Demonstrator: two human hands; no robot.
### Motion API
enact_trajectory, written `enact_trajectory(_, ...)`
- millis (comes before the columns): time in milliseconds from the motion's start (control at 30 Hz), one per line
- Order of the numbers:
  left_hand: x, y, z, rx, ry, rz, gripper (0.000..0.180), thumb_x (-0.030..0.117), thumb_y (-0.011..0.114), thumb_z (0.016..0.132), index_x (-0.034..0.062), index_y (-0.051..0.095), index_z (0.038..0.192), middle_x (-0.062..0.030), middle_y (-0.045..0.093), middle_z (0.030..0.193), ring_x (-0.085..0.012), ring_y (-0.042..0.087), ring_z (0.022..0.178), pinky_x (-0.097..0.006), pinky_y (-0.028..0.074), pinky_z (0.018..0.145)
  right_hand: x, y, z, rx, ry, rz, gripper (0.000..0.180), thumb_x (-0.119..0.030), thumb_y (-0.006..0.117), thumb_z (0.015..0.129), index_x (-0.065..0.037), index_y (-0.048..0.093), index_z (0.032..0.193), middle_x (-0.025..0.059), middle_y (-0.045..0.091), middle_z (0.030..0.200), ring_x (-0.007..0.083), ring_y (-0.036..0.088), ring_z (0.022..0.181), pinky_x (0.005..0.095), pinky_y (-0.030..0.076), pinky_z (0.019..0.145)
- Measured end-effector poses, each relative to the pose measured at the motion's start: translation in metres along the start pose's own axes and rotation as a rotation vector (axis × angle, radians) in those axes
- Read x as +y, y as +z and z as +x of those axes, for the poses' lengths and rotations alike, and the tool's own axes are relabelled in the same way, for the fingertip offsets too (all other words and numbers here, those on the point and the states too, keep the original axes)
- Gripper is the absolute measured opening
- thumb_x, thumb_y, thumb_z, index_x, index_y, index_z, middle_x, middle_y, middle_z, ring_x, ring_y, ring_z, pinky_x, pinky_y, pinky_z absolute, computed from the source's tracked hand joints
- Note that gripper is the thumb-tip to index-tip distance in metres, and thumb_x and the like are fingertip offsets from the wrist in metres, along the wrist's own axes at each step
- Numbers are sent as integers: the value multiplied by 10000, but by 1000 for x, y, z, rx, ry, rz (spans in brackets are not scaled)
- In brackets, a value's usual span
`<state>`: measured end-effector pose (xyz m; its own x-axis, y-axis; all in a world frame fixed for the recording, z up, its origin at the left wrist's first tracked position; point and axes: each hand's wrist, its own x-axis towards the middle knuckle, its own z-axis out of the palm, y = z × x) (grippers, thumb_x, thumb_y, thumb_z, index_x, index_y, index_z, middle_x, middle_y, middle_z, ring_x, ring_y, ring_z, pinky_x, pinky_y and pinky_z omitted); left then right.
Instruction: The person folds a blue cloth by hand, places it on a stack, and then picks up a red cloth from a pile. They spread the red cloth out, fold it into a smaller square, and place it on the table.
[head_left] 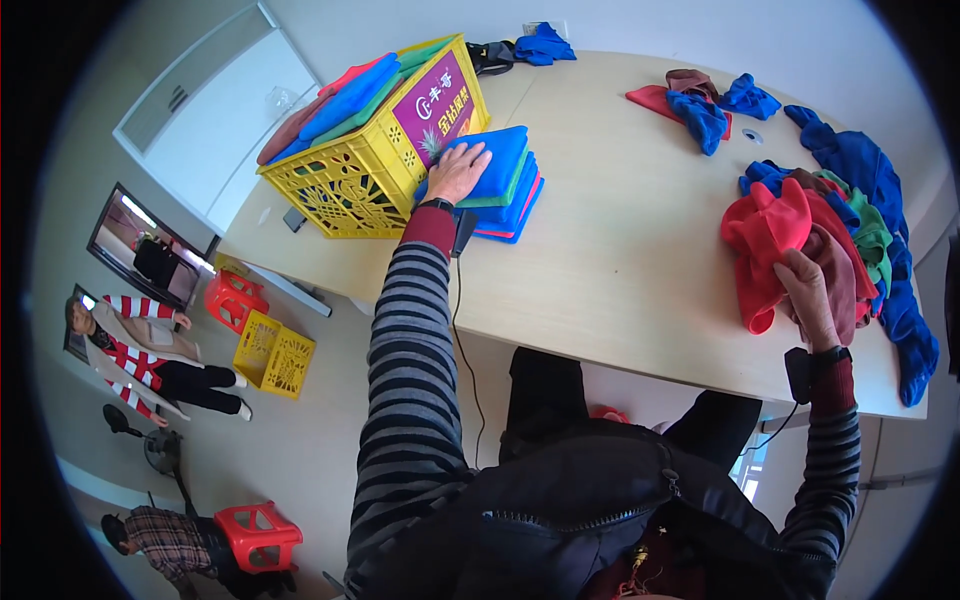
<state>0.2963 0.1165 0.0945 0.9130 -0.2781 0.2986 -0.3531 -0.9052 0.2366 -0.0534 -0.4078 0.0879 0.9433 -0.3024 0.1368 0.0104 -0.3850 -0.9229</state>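
Observation:
My left hand lies flat, fingers spread, on top of a stack of folded cloths whose top one is blue, right beside a yellow crate. My right hand grips a red cloth at the near edge of a loose pile of cloths in red, maroon, green and blue. Both forearms wear striped sleeves with a dark band at each wrist.
The yellow crate holds folded cloths in blue, red and green. More loose cloths lie at the table's far side, another blue one at the back. Two people sit on the floor at left near a small yellow crate and red stools.

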Motion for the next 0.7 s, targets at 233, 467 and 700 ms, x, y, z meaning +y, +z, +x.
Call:
enact_trajectory(233,42,5,-4,-146,-39,49,721,712,351,966,296,416,1551,-73,293,1660,-341,229,1528,-622,183,1200,24,13,13,-90,-80,30,90,-75,651,978,-16,659,1045,-97,585,875,11,537,809,199,452,711)
enact_trajectory(467,20,12,6,-142,-35,-15,716,708,366,964,297,421,1548,-71,293,1659,-349,224,1527,-638,175,1195,16,57,-6,-175,-101,-184,117,-64,681,931,5,635,1014,-31,596,833,64,552,792,249,481,727)
enact_trajectory(700,28,10,3,-140,-44,20,713,700,375,963,292,422,1547,-81,295,1655,-364,216,1528,-649,163,1192,6,78,-23,-204,-176,-289,107,-36,683,899,2,633,986,35,577,832,119,579,792,269,487,729)
